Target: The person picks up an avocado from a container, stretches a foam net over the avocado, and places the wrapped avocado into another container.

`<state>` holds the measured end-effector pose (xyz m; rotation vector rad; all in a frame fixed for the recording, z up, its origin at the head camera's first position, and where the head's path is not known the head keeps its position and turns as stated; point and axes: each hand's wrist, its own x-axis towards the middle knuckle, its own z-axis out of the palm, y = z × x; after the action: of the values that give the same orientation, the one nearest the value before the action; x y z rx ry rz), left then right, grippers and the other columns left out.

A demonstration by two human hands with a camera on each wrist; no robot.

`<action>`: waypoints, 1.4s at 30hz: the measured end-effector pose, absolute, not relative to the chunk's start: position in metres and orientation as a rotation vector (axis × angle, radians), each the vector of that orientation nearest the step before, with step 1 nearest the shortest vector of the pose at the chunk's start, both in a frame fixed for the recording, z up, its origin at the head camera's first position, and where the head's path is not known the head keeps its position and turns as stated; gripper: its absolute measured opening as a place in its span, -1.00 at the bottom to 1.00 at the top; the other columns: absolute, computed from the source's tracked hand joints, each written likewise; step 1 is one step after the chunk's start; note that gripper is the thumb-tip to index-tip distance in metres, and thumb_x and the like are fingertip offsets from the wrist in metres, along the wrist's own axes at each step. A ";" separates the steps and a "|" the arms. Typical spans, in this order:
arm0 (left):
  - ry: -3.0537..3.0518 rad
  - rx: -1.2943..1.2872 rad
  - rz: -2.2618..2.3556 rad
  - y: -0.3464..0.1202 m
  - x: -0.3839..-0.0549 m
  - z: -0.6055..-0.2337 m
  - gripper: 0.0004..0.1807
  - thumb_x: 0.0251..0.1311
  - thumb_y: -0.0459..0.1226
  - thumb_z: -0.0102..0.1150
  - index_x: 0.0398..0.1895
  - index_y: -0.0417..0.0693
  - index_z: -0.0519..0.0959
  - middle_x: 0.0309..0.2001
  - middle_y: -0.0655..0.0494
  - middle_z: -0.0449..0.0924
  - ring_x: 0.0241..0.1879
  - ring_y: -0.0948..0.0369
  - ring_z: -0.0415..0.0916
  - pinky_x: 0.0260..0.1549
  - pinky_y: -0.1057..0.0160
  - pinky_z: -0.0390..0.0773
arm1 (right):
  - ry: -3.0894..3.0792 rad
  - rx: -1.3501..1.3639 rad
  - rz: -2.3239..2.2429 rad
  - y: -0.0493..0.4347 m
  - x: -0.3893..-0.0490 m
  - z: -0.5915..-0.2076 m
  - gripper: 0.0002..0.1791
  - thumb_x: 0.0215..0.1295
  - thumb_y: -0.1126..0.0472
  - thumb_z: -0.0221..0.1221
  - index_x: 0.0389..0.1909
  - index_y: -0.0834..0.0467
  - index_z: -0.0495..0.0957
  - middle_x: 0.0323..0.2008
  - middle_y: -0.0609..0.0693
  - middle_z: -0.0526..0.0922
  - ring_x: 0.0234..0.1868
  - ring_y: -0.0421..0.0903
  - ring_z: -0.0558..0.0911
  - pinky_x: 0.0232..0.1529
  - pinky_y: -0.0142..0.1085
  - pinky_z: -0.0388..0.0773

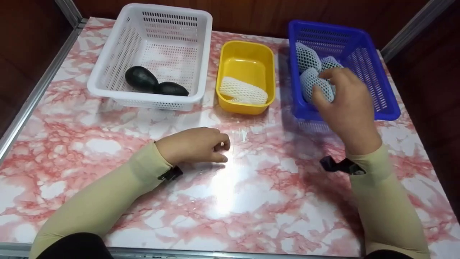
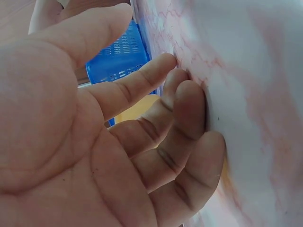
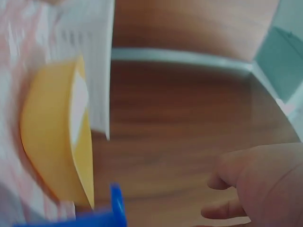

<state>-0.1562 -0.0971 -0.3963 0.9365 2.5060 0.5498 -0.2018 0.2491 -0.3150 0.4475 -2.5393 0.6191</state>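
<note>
Head view places the nearest net-wrapped bundle [image 1: 309, 81] at the near left corner of the blue basket [image 1: 389, 88], with two more netted pieces, a left one [image 1: 306, 57] and a right one [image 1: 330, 63], just behind it. Its rounded shape suggests a firm, fairly light core under a soft, springy net; the mesh should give some grip but could slide over what it covers. The best hold is probably around its middle, thumb opposite the fingers, with gentle pressure in case the inside bruises.

The right hand [image 1: 348, 104] hangs over it, thumb and fingers apart; whether they touch the net I cannot tell. The left hand [image 1: 196, 145] is relaxed and loosely bent on the marbled table [image 1: 273, 194].

Next comes the yellow box [image 1: 248, 109] with a white net sleeve [image 1: 242, 88], then the white basket [image 1: 208, 46] holding two dark oval fruits [image 1: 141, 77].

Left wrist view adds the bare palm, with nothing in it. Right wrist view shows a gap between the visible fingertips but no netted piece, which only the head view reveals.
</note>
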 end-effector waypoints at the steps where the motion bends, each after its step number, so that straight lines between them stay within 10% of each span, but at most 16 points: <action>1: 2.505 0.938 0.551 -0.097 -0.156 -0.397 -0.69 0.45 -0.01 0.33 0.06 0.02 0.68 -0.13 0.04 0.65 -0.13 0.12 0.53 0.05 0.03 0.57 | -2.538 0.495 0.631 0.244 -0.199 -0.317 -0.69 0.50 0.15 0.31 0.10 0.26 0.69 0.06 0.25 0.76 0.03 0.22 0.69 0.10 0.10 0.59; 30: 2.521 0.945 0.517 -0.095 -0.156 -0.394 -0.68 0.39 -0.03 0.35 0.05 0.00 0.68 -0.17 0.03 0.64 -0.16 0.08 0.55 0.01 0.02 0.59 | -2.758 1.410 0.264 0.175 -0.161 -0.384 -0.79 0.42 0.10 0.36 -0.05 0.11 0.71 -0.21 0.03 0.78 -0.41 -0.03 0.69 -0.42 -0.10 0.65; 42: 2.521 0.969 0.508 -0.097 -0.156 -0.390 -0.67 0.40 -0.04 0.35 0.10 0.03 0.69 -0.07 0.04 0.74 -0.05 0.09 0.67 0.08 0.02 0.65 | -2.913 1.414 0.172 0.172 -0.160 -0.385 -0.73 0.44 -0.01 0.37 -0.02 0.07 0.71 -0.20 -0.01 0.76 -0.32 -0.04 0.69 -0.27 -0.06 0.68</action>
<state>-0.1555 -0.0973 -0.3905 0.9689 2.5214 0.5082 -0.1599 0.1724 -0.3852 1.4137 -2.9132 0.1719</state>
